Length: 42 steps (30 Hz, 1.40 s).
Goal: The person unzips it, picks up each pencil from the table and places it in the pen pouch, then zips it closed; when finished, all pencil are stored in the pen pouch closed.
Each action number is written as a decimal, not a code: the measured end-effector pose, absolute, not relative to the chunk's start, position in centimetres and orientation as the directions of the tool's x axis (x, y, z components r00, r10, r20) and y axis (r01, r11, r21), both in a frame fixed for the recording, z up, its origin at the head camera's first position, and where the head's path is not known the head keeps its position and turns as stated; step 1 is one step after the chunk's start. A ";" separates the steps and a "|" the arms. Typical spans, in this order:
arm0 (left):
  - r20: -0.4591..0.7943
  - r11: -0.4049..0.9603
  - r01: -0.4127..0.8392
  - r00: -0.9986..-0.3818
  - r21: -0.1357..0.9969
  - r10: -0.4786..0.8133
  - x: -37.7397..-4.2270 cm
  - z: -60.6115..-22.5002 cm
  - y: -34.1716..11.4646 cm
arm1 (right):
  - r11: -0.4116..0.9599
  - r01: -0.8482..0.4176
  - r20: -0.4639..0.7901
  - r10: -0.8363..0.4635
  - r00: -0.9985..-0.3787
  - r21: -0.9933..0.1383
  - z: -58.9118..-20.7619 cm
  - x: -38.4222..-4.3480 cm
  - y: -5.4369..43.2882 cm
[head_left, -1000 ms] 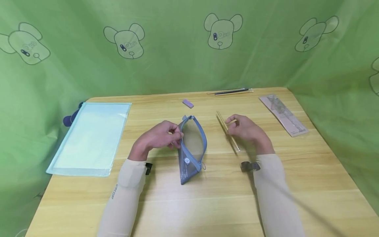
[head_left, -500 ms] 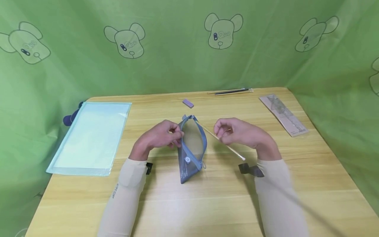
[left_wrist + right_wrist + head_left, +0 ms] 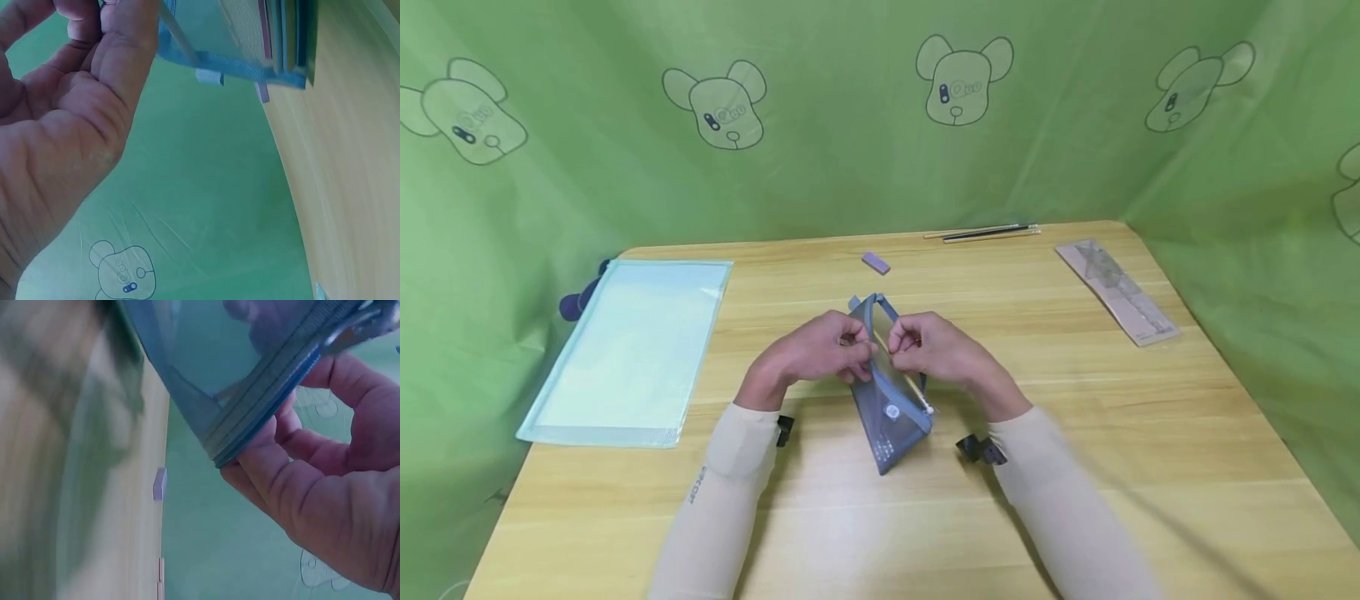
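Note:
In the head view a blue-grey mesh zip pouch (image 3: 891,425) stands tilted at the middle of the table, its zipped mouth spread apart. My left hand (image 3: 823,346) pinches the left rim of that mouth. At the opening, my right hand (image 3: 936,350) holds a natural-wood pencil (image 3: 913,387) between thumb and fingers. The pencil lies lengthwise along the mouth, its white eraser end near the zip end. In the left wrist view several thin coloured strips show through the pouch (image 3: 237,37). From the right wrist view, my right fingers (image 3: 269,456) are right at the rim, tips partly hidden.
A purple eraser (image 3: 876,263) lies behind the pouch. Several pencils (image 3: 992,233) rest at the table's back edge. To the right is a packaged ruler set (image 3: 1116,292); at left, a pale blue zip folder (image 3: 632,350) with a dark blue object (image 3: 576,304) beside it. Green curtain hangs behind.
My right hand has brought the pencil from right of the pouch leftward into its mouth. The pouch has turned slightly and its opening has narrowed; my left hand has kept its pinch.

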<state>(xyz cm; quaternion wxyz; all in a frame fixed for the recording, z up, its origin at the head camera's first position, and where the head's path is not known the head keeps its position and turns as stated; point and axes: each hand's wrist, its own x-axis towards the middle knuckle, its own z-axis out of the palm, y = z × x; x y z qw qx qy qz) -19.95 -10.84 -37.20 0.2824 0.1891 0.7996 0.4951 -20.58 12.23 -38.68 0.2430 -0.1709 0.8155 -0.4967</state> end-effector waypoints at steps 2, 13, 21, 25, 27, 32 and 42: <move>-0.264 0.441 0.021 -0.775 0.897 0.574 -20.0 -37.3 -10.9 | 0.458 -0.047 -0.216 -0.504 -0.836 -0.888 -38.8 -20.4 11.7; -0.216 0.322 -0.039 -0.817 0.946 0.535 -20.1 -37.6 -11.3 | 0.566 -0.120 -0.156 -0.414 -0.897 -0.816 -39.2 -20.1 9.8; -0.243 0.395 -0.037 -0.840 0.918 0.485 -20.1 -37.2 -12.2 | 0.547 -0.174 -0.103 -0.438 -0.893 -0.819 -38.5 -20.4 10.7; -0.262 0.424 -0.041 -0.838 0.905 0.479 -20.1 -37.0 -12.3 | 0.527 -0.188 -0.060 -0.417 -0.907 -0.829 -38.1 -21.1 12.3; -0.269 0.434 -0.041 -0.835 0.900 0.480 -20.1 -37.0 -12.3 | 0.525 -0.186 -0.048 -0.400 -0.915 -0.830 -38.0 -21.7 13.3; -0.270 0.433 -0.028 -0.818 0.901 0.508 -20.1 -37.0 -11.9 | 0.531 -0.153 -0.074 -0.381 -0.922 -0.833 -38.7 -23.6 16.9; -0.275 0.453 -0.011 -0.807 0.891 0.523 -20.1 -37.1 -12.1 | 0.729 -0.076 -0.259 -0.335 -0.906 -0.680 -39.5 -28.6 22.2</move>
